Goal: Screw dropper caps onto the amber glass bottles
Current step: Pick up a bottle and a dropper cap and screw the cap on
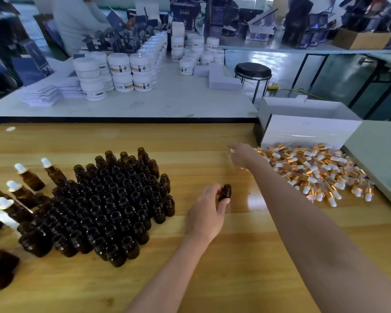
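My left hand [205, 211] grips one uncapped amber bottle [225, 192], upright on the wooden table [212, 256], to the right of the bottle cluster. My right hand [243, 154] is stretched forward at the left edge of a pile of gold-collared, white-bulbed dropper caps [314, 172]. Its fingers are pinched on a blurred dropper cap [231, 151], white bulb at the fingertips. Several open amber bottles [113, 199] stand packed together at centre-left. Several capped bottles [29, 175] stand at the far left.
A white open box [307, 127] sits behind the cap pile at the table's back right. Beyond lies a white table with stacked white jars [120, 71] and a black stool [253, 71]. A person in grey [77, 21] works at the far left.
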